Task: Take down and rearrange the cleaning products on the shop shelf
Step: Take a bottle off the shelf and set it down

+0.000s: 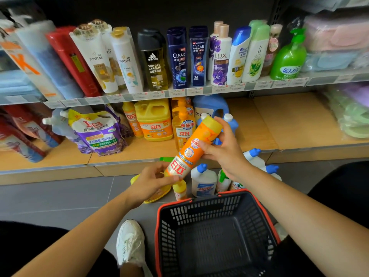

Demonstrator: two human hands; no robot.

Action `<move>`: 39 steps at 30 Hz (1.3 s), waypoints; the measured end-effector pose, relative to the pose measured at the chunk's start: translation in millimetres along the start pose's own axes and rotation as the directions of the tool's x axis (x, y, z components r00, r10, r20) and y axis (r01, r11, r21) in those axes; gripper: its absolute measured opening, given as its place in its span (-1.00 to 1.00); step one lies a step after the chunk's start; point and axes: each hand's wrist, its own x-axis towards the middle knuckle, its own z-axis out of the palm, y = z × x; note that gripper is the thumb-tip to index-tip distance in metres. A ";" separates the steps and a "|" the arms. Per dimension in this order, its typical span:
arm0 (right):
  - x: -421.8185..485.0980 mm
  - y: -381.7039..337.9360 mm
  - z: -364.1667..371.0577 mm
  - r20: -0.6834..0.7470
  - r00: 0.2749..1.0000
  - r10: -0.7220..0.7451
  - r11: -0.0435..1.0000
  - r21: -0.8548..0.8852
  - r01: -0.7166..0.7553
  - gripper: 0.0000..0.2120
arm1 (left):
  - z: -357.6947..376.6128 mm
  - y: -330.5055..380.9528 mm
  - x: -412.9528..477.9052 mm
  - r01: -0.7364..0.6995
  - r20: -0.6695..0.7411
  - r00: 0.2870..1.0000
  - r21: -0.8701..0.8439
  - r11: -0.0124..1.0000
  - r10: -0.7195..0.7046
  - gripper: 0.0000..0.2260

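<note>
Black trousers (30, 248) at both knees, one white trainer (130, 242) (laced, mesh upper), forearms (89, 224) bare

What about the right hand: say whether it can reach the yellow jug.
Probably not yet: the right hand and left hand grip the orange bottle. Otherwise the yellow jug stands unblocked.

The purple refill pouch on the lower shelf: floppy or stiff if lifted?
Probably floppy: the purple refill pouch has creased, soft-looking sides and slumps on the lower shelf. It bulges full, so likely heavy for its size and apt to sag.
</note>
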 end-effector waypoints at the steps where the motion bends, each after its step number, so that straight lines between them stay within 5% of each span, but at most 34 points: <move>1: 3.1 2.6 -1.1 -0.033 0.999 -0.011 0.999 -0.050 0.009 -0.35 | -4.5 -2.8 -1.8 0.003 -0.053 0.999 -0.022 1.000 -0.004 -0.49; 5: 15.9 24.4 -10.5 -0.045 0.994 0.097 0.932 -0.345 -0.107 -0.43 | -29.1 -7.7 -9.5 -0.044 -0.346 0.938 -0.070 0.997 0.018 -0.39; 10: 15.9 80.3 2.4 0.126 0.965 0.229 0.837 -0.532 -0.129 -0.72 | -56.8 -3.8 -15.8 -0.156 -0.482 0.862 0.045 0.987 0.158 -0.44; 16: 17.9 120.1 16.6 0.354 0.902 0.246 0.515 -0.836 0.188 -0.46 | -69.6 2.0 -19.8 -0.158 -0.413 0.837 0.446 0.881 0.359 -0.55; 21: 2.2 145.9 9.0 0.475 0.756 0.452 0.225 -0.880 0.418 -0.25 | -63.2 -30.6 -7.7 -0.008 -0.332 0.904 0.614 0.789 0.268 -0.57; 31: -8.2 166.2 -1.9 0.497 0.783 0.374 0.422 -0.843 0.334 -0.15 | -41.1 -111.8 45.7 0.057 -0.141 0.988 0.697 0.715 0.058 -0.53; 39: -8.1 170.2 -3.2 0.459 0.793 0.401 0.424 -0.860 0.283 -0.05 | -28.3 -144.2 67.7 0.085 -0.148 0.989 0.628 0.773 0.011 -0.50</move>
